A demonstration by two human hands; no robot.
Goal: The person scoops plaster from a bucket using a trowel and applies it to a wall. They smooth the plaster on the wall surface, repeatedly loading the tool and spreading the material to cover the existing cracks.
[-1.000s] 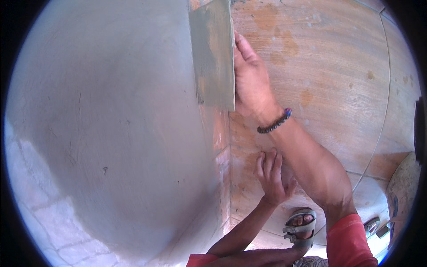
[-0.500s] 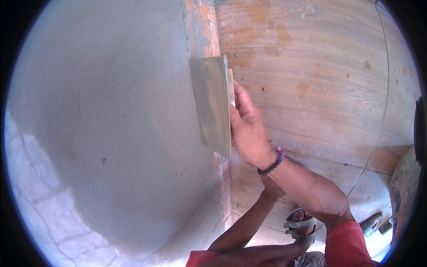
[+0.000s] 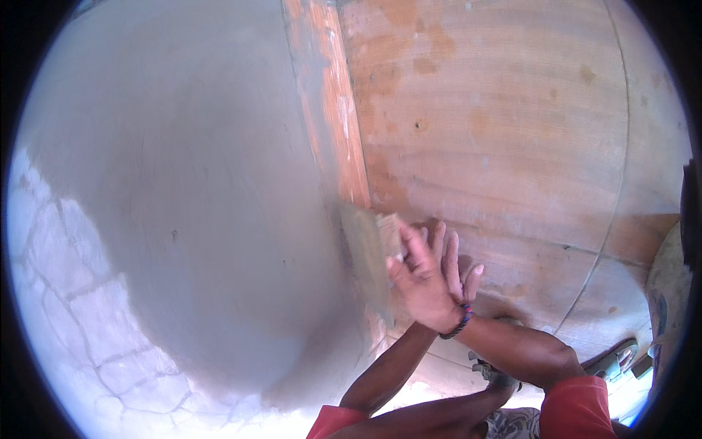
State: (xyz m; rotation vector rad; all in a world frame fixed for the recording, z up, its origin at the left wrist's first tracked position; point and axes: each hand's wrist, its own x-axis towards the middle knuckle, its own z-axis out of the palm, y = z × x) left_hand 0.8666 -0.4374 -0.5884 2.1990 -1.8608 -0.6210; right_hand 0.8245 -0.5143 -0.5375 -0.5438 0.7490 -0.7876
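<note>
I see the right hand point(image 3: 430, 291) gripping the handle point(image 3: 391, 230) of a flat float point(image 3: 365, 252), fingers curled round it; float is blurred, at the grey plaster's point(image 3: 205, 190) right edge, contact unclear to me. Left hand point(image 3: 452, 257): right of plaster, partly behind right hand, fingers extended, apart. On my feed, orange strip point(image 3: 347, 117) borders plaster's right side.

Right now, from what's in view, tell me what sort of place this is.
Probably a building or renovation site, though whether indoors I can't tell: a broad grey coated surface, wood-patterned tiles beside it, and a flat trowel-like tool in the right hand.
</note>
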